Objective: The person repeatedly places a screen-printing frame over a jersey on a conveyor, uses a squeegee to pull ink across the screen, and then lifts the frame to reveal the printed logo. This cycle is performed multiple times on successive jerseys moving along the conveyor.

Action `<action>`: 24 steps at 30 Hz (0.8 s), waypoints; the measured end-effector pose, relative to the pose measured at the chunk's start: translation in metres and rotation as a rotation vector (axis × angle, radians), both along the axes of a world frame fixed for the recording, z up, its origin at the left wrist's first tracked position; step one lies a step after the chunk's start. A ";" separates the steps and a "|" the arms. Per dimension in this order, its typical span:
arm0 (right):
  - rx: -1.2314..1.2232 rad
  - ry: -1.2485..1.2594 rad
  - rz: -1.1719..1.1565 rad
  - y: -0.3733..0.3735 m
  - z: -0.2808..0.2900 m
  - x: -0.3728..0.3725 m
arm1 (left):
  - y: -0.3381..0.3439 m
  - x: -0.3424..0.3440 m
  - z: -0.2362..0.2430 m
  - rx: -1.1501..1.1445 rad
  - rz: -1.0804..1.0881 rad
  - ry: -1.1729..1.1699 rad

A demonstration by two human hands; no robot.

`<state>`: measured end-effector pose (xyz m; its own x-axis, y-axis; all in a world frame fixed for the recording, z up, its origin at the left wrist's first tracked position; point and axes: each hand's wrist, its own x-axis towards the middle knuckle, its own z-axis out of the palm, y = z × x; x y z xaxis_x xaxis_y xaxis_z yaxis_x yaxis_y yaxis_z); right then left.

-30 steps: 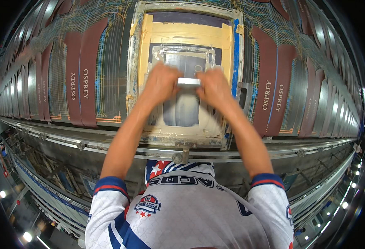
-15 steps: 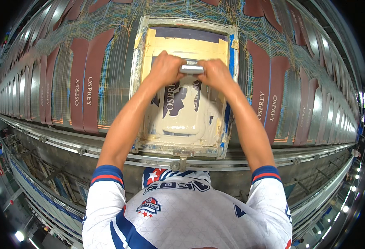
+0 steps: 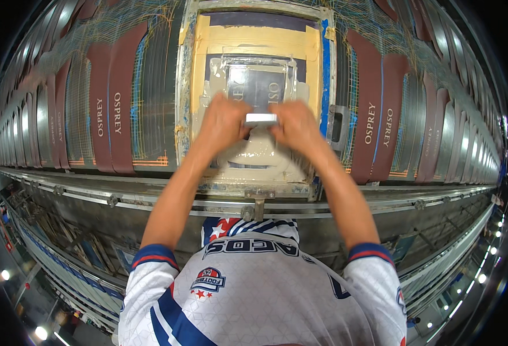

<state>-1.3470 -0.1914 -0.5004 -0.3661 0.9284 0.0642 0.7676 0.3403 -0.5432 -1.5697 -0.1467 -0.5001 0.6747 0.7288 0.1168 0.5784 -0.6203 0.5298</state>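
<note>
A screen-printing frame (image 3: 184,92) lies on the long table in front of me, its mesh edged with yellow tape (image 3: 205,40) and a strip of blue tape on the right. My left hand (image 3: 224,122) and my right hand (image 3: 297,126) are both closed on a squeegee (image 3: 261,119), gripping it at its two ends. It stands over the lower half of the mesh. Cream-coloured ink (image 3: 257,153) is heaped on the near side of it. Beyond the squeegee, the wiped mesh (image 3: 254,81) shows dark, with pale lettering. Motion blurs my fingers, and they hide most of the blade.
Maroon cut pieces (image 3: 111,104) with white lettering lie in rows left and right of the frame, among loose coloured threads (image 3: 158,34). A metal rail (image 3: 346,207) runs along the table's near edge, with a bracket (image 3: 259,205) at the frame.
Both hands have drawn the squeegee down the mesh toward me. The ink that lay over the middle is swept nearer, baring dark mesh behind. The view has shifted slightly.
</note>
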 end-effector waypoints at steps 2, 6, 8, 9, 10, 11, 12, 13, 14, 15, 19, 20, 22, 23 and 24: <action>-0.063 -0.023 0.019 -0.051 0.011 -0.018 | -0.055 -0.017 0.003 -0.039 -0.006 0.018; -0.106 -0.016 0.005 -0.087 0.016 -0.026 | -0.092 -0.021 0.014 -0.057 0.010 0.006; -0.117 -0.028 0.018 -0.072 0.019 -0.020 | -0.073 -0.019 0.019 -0.057 -0.006 0.041; -0.060 -0.032 0.028 -0.055 0.019 -0.015 | -0.057 -0.016 0.021 -0.033 0.000 0.047; -0.033 -0.021 0.035 -0.033 0.021 -0.010 | -0.039 -0.011 0.022 -0.014 0.002 0.054; -0.007 -0.009 0.042 -0.007 0.025 -0.003 | -0.016 -0.004 0.021 0.028 0.016 0.049; 0.018 0.006 0.052 0.019 0.026 0.003 | 0.010 0.002 0.021 0.074 0.026 0.037; 0.033 -0.011 0.043 0.044 0.022 0.009 | 0.037 0.009 0.019 0.117 0.031 0.024; 0.051 -0.028 0.034 0.070 0.020 0.016 | 0.062 0.015 0.017 0.171 0.032 -0.007; 0.012 -0.042 0.022 0.095 0.019 0.021 | 0.086 0.021 0.016 0.139 0.041 0.061; -0.068 -0.079 -0.013 0.146 0.011 0.029 | 0.136 0.032 0.017 0.074 0.030 0.088; -0.087 -0.067 -0.034 0.149 0.008 0.030 | 0.142 0.032 0.016 0.049 0.040 0.087; -0.138 -0.047 -0.064 0.151 0.006 0.025 | 0.145 0.030 0.009 0.030 0.043 0.079; -0.168 -0.030 -0.093 0.148 0.005 0.023 | 0.145 0.031 0.005 0.042 0.031 0.072; -0.153 -0.031 -0.090 0.148 0.005 0.023 | 0.145 0.030 0.004 0.066 0.022 0.063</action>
